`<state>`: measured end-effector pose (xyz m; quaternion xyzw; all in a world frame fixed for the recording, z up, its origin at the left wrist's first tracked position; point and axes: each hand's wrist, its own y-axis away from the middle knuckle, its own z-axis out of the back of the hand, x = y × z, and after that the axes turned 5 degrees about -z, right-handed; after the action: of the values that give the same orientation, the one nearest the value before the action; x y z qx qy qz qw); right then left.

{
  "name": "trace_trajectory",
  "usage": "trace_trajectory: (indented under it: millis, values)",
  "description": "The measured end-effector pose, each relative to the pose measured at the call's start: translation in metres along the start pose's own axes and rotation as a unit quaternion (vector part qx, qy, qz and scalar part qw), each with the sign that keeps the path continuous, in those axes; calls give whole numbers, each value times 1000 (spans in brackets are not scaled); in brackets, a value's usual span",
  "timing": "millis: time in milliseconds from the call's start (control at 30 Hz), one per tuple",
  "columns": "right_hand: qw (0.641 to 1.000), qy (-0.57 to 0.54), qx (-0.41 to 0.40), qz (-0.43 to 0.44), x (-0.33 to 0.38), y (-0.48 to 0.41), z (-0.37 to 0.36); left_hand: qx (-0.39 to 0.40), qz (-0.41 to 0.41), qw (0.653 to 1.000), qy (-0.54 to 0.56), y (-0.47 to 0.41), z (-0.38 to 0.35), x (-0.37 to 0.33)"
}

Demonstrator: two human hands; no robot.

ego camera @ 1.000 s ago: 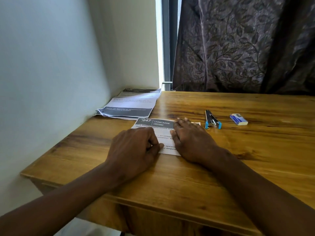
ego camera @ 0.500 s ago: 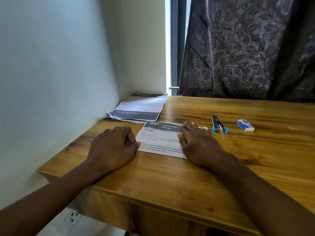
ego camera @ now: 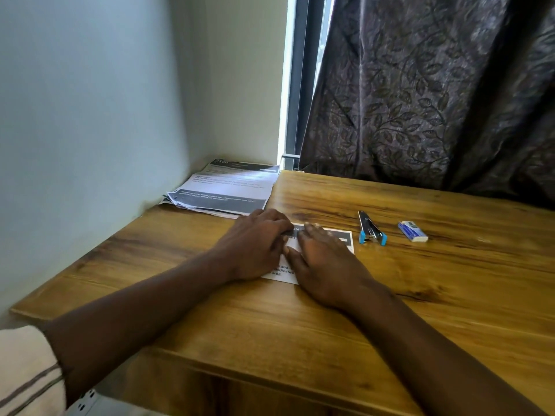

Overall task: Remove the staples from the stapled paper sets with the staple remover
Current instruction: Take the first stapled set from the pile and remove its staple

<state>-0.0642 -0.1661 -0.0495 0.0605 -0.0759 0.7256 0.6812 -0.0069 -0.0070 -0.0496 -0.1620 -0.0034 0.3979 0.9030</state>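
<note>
A small printed paper set with a dark header band lies on the wooden desk, mostly covered by my hands. My left hand rests on its left part, fingers curled onto the top edge at the header. My right hand lies flat on the middle of the sheet, its fingertips meeting the left fingers at the header. The black staple remover with blue tips lies untouched on the desk just right of the paper. No staple can be made out.
A stack of printed paper sets sits in the back left corner against the wall. A small blue and white box lies right of the staple remover. A dark patterned curtain hangs behind the desk.
My left hand has moved right from the desk beside the paper onto its top left part. The right hand has stayed flat on the sheet. The camera has shifted.
</note>
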Motion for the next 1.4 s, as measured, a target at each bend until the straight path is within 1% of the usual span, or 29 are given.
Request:
trace_trajectory:
  millis: [100,333,467,533,600,700,767,800,900,1033,1100,1167,1200,1233,1267,1300,1333,1367,1400]
  values:
    - [999,34,21,-12,-1,4,-1,3,-3,1000,3,-1,-2,5]
    - [994,70,34,-73,-33,34,12,7,-8,1000,14,-1,-4,9]
    - [994,59,10,-94,-54,55,19,-2,-10,1000,18,0,-5,10]
    - [995,39,-24,-93,-61,67,20,-4,-11,1000,19,0,-5,9]
    - [993,-9,-90,-78,-65,74,20,-8,-14,1000,21,0,-5,8]
    - [973,-56,-215,-69,-71,63,26,-2,-25,999,20,0,-2,8]
    - [964,-44,-245,-94,-75,42,35,14,-44,999,16,-1,1,6]
    - [964,-30,-239,-115,-76,30,40,19,-51,998,11,-1,3,5]
    - [967,-3,-187,-175,-81,-1,49,38,-58,998,-3,-2,6,3]
    - [969,25,-142,-199,-87,-16,43,50,-68,996,1,-4,7,6]
    - [968,43,-152,-194,-88,-17,37,47,-69,996,10,-5,7,8]
    - [966,50,-184,-177,-91,-18,31,44,-69,996,17,-6,5,8]
    - [966,34,-201,-161,-93,-18,29,37,-69,997,24,-6,4,9]
    - [966,-6,-220,-140,-94,-18,29,23,-68,997,39,-7,4,9]
    - [961,-70,-241,-113,-94,-18,29,1,-66,996,60,-7,4,9]
    - [950,-150,-258,-92,-91,-16,29,-31,-66,994,84,-7,4,9]
    - [932,-238,-264,-77,-86,-13,31,-67,-66,990,104,-7,5,8]
    - [909,-328,-250,-60,-79,-11,33,-103,-66,985,120,-7,6,6]
    - [883,-413,-219,-41,-71,-9,35,-136,-68,980,130,-7,7,6]
